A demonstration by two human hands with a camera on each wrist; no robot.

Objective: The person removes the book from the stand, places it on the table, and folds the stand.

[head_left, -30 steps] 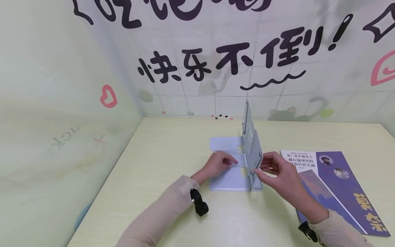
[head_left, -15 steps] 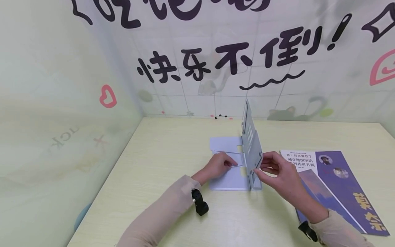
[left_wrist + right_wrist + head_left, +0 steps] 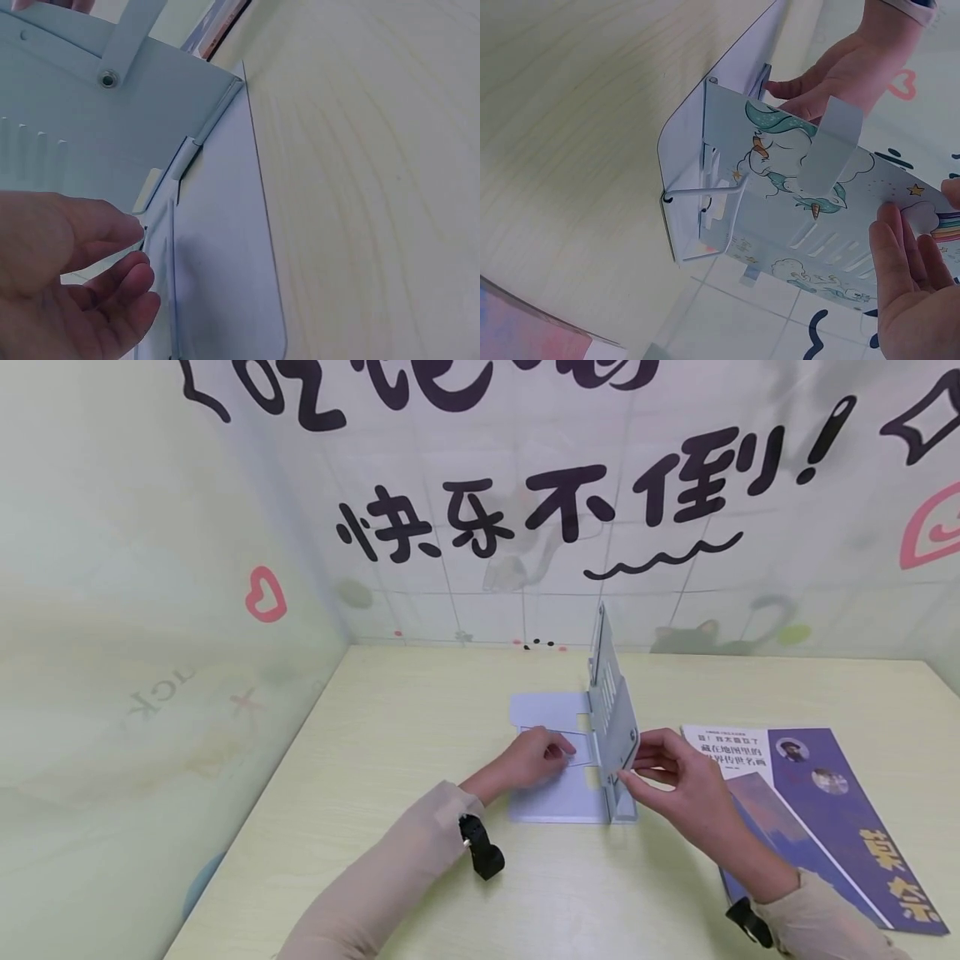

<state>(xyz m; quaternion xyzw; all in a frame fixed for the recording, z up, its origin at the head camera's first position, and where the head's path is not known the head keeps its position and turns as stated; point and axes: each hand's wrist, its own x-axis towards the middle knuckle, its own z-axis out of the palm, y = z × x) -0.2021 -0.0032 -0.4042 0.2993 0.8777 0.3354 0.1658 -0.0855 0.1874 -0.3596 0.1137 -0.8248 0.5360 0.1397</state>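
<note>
A pale blue metal book stand (image 3: 617, 714) has its upright plate raised, with its base (image 3: 551, 802) flat on the table. Unicorns and a rainbow decorate the plate's outer face (image 3: 772, 247) in the right wrist view. My right hand (image 3: 686, 785) pinches the upright plate's near edge between thumb and fingers. Over the base, my left hand (image 3: 532, 758) has curled fingers at the inner flap (image 3: 582, 745). In the left wrist view its fingertips (image 3: 135, 229) meet the flap's edge; what lies between them is partly hidden. A bent wire bracket (image 3: 705, 192) joins base and plate.
Two overlapping booklets (image 3: 840, 810), mostly purple, lie on the table (image 3: 360, 760) to the right of the stand. A printed wall cloth (image 3: 480, 602) hangs behind the table, and another closes off the left side.
My left hand shifts slightly at the flap on the base: the flap's outline shows more half a second ago, and the hand has since drawn back a little. My right hand stays put.
</note>
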